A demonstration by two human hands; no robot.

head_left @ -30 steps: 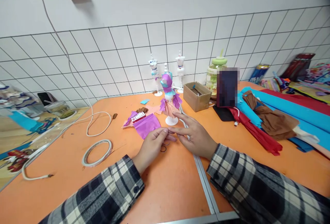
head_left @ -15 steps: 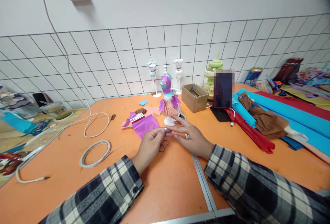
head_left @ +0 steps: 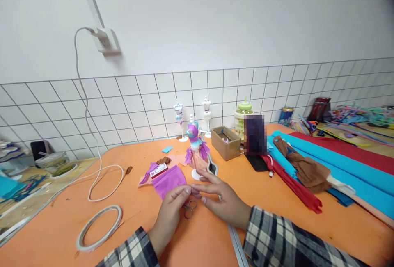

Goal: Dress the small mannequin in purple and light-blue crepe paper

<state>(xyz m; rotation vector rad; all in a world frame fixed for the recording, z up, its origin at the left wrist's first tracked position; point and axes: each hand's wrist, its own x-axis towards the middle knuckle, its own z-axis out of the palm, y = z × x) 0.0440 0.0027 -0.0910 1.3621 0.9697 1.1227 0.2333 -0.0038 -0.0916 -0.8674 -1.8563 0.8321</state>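
In front of me my left hand (head_left: 174, 206) is closed, thumb and forefinger pinched on something too small to make out. My right hand (head_left: 224, 198) has its fingers stretched and slightly apart, their tips touching or very near the left fingertips. Small scissors (head_left: 190, 208) lie just beneath the hands, partly covered. Beyond them stands a mini dress form (head_left: 193, 133) dressed in purple, blue and peach crepe paper. A purple crepe paper piece (head_left: 170, 181) lies to its left, with a small red-and-white box (head_left: 159, 171) at its edge.
A tape roll (head_left: 80, 240) and a white cable (head_left: 92, 185) lie on the left. Behind are two white dress forms (head_left: 178, 113), a cardboard box (head_left: 226, 148) and a green-lidded bottle (head_left: 244, 109). Crepe paper rolls (head_left: 347, 164) fill the right side of the orange table (head_left: 197, 246).
The view has tilted up, so the table things sit lower in the picture. A white speck at the left fingertips no longer shows. Both hands stay close together.
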